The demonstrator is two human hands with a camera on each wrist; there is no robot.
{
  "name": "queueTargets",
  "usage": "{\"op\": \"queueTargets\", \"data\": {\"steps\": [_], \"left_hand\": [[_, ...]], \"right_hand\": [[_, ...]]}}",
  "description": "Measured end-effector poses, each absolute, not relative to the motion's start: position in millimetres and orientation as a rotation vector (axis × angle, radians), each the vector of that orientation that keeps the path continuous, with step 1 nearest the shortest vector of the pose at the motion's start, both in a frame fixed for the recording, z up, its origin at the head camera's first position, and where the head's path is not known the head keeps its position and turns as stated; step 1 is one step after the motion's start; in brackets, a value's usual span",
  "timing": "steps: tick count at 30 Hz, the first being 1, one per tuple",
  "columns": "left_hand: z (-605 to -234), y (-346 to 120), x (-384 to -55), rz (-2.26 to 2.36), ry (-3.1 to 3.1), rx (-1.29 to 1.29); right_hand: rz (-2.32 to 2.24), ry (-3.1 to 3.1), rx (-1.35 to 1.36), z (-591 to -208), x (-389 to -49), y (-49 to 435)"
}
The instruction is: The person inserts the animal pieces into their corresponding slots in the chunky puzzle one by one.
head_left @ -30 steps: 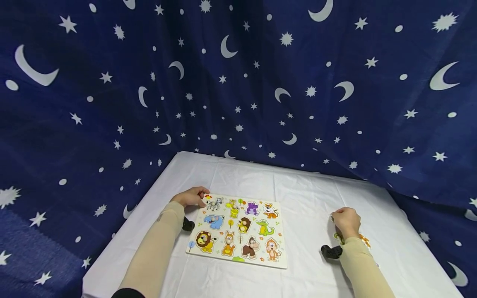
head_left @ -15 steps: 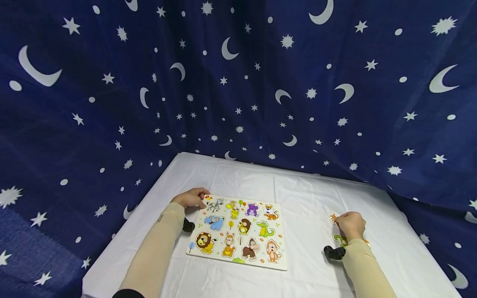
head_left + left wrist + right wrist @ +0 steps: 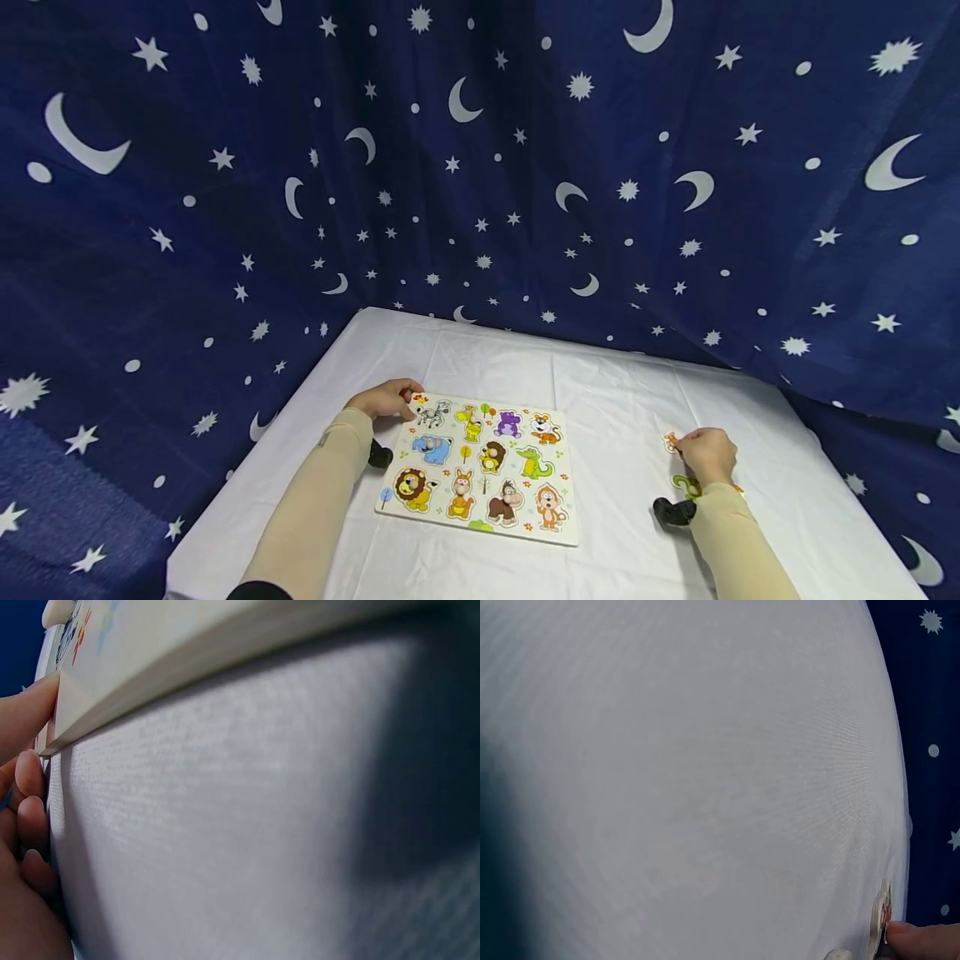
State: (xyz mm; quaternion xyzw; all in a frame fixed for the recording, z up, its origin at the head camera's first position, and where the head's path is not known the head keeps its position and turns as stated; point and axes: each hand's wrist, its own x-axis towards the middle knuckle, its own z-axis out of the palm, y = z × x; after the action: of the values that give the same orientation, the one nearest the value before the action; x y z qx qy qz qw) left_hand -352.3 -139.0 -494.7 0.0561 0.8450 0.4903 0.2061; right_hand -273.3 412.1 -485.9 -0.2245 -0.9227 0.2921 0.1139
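Observation:
A white puzzle board [image 3: 510, 454] with animal pictures lies flat on the table. My left hand [image 3: 386, 398] grips its far left corner; in the left wrist view the thumb [image 3: 34, 712] presses against the board's edge [image 3: 187, 667], with the other fingers curled beside it. Off to the right of the board, my right hand [image 3: 708, 456] pinches a small orange-and-white animal puzzle piece [image 3: 670, 441]. In the right wrist view that piece [image 3: 880, 915] stands seen edge-on beside a fingertip [image 3: 900, 930]; most of the hand is out of that view.
A green puzzle piece [image 3: 686, 485] lies just under my right wrist, and an orange bit of another piece [image 3: 740, 488] shows beyond the sleeve. White cloth [image 3: 615, 400] covers the table. A dark blue curtain [image 3: 525, 167] with moons and stars surrounds it.
My right hand has shifted slightly right and nearer to me, and more of the orange piece and the green piece has come into sight. My left hand stays on the board's corner.

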Motion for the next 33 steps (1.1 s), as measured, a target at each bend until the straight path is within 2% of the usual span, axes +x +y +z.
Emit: {"op": "queueTargets", "data": {"steps": [33], "left_hand": [[-495,-139,-353,1.396,2.339,0.111]], "right_hand": [[0.784,-2.740,-0.526,-491,-274,405]]}}
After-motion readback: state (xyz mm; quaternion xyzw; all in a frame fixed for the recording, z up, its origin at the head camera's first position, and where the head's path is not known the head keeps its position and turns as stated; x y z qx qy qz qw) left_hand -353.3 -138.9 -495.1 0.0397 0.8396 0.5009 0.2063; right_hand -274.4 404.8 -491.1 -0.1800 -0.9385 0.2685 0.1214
